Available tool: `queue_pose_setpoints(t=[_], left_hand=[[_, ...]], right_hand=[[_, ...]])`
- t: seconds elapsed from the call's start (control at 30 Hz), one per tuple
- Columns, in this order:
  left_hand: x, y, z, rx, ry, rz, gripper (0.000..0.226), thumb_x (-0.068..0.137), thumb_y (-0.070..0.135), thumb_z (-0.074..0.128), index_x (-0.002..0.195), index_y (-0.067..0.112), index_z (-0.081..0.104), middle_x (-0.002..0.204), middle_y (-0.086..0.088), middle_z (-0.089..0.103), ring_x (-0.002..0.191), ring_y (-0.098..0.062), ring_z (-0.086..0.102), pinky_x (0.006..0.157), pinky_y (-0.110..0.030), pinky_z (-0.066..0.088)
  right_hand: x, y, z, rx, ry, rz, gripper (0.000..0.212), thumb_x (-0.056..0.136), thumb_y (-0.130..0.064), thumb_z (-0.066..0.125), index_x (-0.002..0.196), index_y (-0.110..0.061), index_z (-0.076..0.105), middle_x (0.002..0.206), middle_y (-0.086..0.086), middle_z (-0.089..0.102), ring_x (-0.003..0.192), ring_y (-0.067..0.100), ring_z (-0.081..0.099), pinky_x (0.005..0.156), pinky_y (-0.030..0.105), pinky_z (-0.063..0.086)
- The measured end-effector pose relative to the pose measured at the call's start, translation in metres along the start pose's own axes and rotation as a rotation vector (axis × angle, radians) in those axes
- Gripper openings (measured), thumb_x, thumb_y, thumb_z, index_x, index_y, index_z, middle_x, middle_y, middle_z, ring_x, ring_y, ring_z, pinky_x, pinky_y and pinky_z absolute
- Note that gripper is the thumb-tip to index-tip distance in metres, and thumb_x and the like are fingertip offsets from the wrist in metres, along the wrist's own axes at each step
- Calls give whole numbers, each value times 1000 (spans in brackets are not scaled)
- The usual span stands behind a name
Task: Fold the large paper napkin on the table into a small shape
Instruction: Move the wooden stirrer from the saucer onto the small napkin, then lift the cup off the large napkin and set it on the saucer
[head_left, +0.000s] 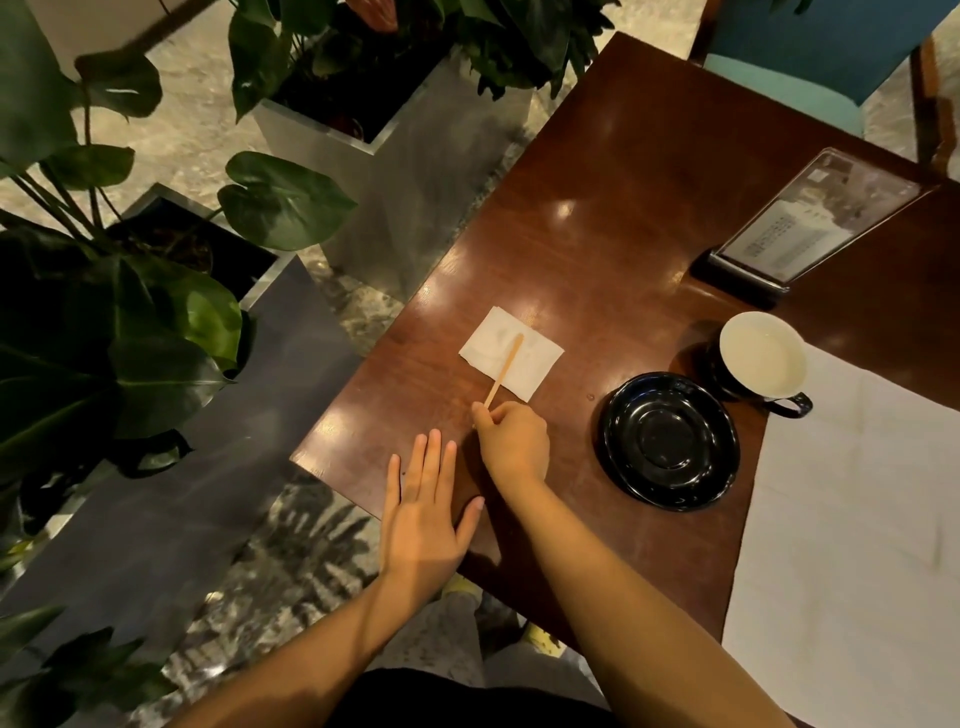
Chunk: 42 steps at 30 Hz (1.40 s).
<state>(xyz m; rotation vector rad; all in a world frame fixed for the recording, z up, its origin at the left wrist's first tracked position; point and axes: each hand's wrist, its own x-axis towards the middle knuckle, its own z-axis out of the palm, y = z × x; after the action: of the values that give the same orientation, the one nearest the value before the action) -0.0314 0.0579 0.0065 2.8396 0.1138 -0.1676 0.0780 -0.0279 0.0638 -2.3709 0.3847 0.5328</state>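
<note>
A large white paper napkin (857, 493) lies spread flat over the right side of the dark wooden table (597, 234). A small folded white napkin (530, 364) rests near the table's left edge, with a thin wooden stir stick (505, 369) lying across it. My right hand (511, 441) pinches the near end of that stick. Flat on the table corner, just left of the right hand, lies my left hand (423, 512) with fingers spread and nothing in it.
A black saucer (670, 441) sits right of my right hand, and a black cup (761, 358) with a white inside stands beyond it. A menu stand (795, 223) is at the far right. Potted plants (156, 312) crowd the floor to the left. A teal chair (810, 57) stands beyond the table.
</note>
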Motion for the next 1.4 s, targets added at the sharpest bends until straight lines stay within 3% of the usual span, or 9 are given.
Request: queue_pose_setpoints(t=[0.13, 0.33, 0.53, 0.67, 0.8, 0.9, 1.03, 1.2, 1.4], left_hand=[[0, 0, -1, -3, -4, -6, 69, 96, 54, 17, 144, 5, 26, 152, -14, 24, 143, -24, 17, 114, -49, 15], [0, 1, -1, -3, -12, 0, 70, 95, 55, 14, 144, 6, 25, 152, -16, 25, 142, -26, 19, 112, -50, 17], [-6, -4, -4, 76, -43, 181, 61, 96, 47, 17, 144, 11, 30, 152, -15, 26, 142, -26, 14, 114, -48, 10], [-13, 20, 1, 49, -105, 347, 60, 97, 47, 18, 142, 10, 34, 150, -15, 32, 140, -27, 21, 112, -45, 15], [-10, 60, 7, -13, -113, 368, 62, 95, 46, 30, 144, 8, 30, 152, -12, 24, 142, -24, 15, 115, -39, 10], [-9, 92, 13, 40, -144, 340, 65, 96, 49, 23, 144, 5, 28, 152, -14, 24, 142, -24, 13, 115, -38, 6], [-10, 122, 23, 55, -144, 186, 77, 94, 55, 5, 139, 0, 36, 147, -21, 33, 139, -32, 25, 111, -47, 14], [-13, 128, 33, 87, -91, 174, 76, 94, 54, 11, 142, -2, 30, 151, -21, 25, 141, -30, 16, 113, -50, 12], [-13, 127, 37, 136, -71, 168, 75, 93, 56, 13, 145, 2, 22, 154, -17, 17, 143, -25, 5, 114, -47, 6]], right_hand=[[2, 3, -4, -94, -15, -58, 43, 95, -43, 43, 71, -13, 62, 72, 3, 62, 77, 23, 62, 57, 28, 37], [-1, 22, -14, -333, 37, -174, 34, 92, -40, 51, 110, -12, 54, 112, 8, 56, 107, 27, 50, 82, 38, 45], [-12, 50, -28, -518, 47, -325, 47, 86, -43, 58, 121, -14, 45, 125, 8, 44, 115, 28, 38, 94, 40, 37], [-26, 82, -47, -470, 0, -461, 54, 84, -44, 60, 127, -14, 44, 128, 8, 43, 116, 28, 37, 94, 38, 36], [-39, 120, -83, -372, 97, -564, 55, 80, -41, 65, 125, -13, 50, 123, 8, 52, 113, 27, 44, 94, 39, 42], [-47, 154, -118, -361, 162, -533, 55, 79, -42, 67, 123, -12, 54, 118, 8, 57, 109, 26, 49, 91, 37, 42], [-45, 211, -161, -336, 174, -330, 56, 79, -55, 55, 115, -12, 57, 111, 10, 60, 103, 32, 50, 83, 40, 43], [-13, 249, -207, -236, 215, -124, 59, 87, -46, 58, 130, -8, 48, 130, 14, 54, 119, 33, 43, 96, 43, 39], [34, 249, -229, -121, 183, -114, 61, 86, -43, 60, 133, -8, 43, 131, 16, 53, 116, 32, 50, 97, 42, 42]])
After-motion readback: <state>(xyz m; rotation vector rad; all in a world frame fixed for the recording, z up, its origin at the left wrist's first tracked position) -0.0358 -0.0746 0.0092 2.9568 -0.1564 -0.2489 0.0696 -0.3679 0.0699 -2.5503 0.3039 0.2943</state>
